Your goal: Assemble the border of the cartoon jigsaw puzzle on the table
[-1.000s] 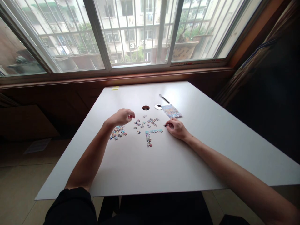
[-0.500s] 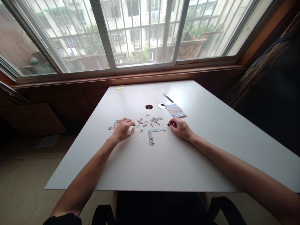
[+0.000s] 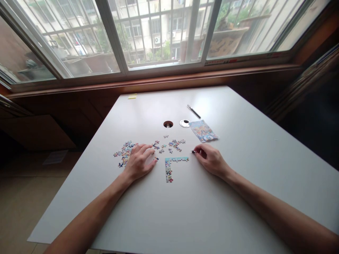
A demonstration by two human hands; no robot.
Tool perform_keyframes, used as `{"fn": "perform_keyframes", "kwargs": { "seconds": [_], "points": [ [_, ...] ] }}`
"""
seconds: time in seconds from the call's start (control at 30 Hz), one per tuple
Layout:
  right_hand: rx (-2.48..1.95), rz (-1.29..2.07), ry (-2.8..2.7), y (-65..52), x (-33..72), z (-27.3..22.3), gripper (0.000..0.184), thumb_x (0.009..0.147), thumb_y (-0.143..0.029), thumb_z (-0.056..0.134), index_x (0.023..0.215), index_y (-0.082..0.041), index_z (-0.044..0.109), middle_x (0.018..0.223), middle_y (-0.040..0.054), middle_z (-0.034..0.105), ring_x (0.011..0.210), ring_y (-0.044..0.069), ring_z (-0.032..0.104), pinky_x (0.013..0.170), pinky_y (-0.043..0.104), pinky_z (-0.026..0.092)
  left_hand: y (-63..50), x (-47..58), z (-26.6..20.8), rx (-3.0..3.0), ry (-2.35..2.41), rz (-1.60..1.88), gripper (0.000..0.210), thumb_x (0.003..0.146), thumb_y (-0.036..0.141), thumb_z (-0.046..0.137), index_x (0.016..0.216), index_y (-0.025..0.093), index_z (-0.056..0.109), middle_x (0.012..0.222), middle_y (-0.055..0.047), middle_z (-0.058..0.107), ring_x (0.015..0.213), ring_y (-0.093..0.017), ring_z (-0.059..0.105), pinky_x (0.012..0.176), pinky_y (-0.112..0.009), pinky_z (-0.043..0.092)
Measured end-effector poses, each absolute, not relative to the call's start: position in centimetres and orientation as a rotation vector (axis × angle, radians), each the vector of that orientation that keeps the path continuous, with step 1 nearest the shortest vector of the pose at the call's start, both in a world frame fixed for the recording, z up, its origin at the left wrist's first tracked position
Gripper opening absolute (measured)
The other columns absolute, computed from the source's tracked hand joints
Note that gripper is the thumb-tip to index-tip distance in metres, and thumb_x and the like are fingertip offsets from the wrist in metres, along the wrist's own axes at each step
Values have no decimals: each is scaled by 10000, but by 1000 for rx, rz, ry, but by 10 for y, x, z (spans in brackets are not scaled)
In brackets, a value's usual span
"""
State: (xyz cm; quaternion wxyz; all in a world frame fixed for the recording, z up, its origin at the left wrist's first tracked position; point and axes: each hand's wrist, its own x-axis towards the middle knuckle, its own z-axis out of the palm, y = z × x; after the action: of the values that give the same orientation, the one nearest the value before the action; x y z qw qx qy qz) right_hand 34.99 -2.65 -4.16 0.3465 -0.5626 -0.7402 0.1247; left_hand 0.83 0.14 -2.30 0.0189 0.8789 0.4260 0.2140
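By the window, white table (image 3: 238, 169); left hand (image 3: 139, 162) flat, right hand (image 3: 209, 160) pinching puzzle piece (image 3: 193, 151).

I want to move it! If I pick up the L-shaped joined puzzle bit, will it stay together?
Probably not. The joined corner section is thin, made of many tiny linked pieces, so it would likely sag and break apart. Sliding it flat on the smooth white table seems safer.

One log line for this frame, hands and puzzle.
left hand: flat on white table, by loose puzzle pieces | right hand: pinching small dark piece | L-shaped assembled corner between
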Motion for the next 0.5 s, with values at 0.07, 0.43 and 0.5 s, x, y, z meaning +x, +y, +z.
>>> {"fn": "perform_keyframes", "kwargs": {
  "seconds": [0.07,0.43,0.5],
  "points": [
    [-1456,346,-1922,-27,350,-42,63,885,-227,558,897,-214,619,776,42,633,685,185,569,650,329,480,1,9,-23,2720,1309,638,235,918,339,596,1137,278,653,1283,-57,653,1241,-270,546,1164,-518,299],
    [-1469,404,-1931,-32,353,-44,66,903,-190,551,934,-225,597,848,58,626,763,202,580,696,343,489,3,5,-26,2678,1323,597,268,908,297,579,1170,312,629,1286,-49,641,1225,-283,549,1096,-500,352],
    [-1472,398,-1935,-32,353,-43,61,902,-190,552,931,-225,592,844,58,626,761,204,580,695,345,488,3,5,-25,2684,1316,585,281,901,296,583,1177,314,627,1263,-51,648,1208,-285,556,1087,-501,351]
  ]
}}
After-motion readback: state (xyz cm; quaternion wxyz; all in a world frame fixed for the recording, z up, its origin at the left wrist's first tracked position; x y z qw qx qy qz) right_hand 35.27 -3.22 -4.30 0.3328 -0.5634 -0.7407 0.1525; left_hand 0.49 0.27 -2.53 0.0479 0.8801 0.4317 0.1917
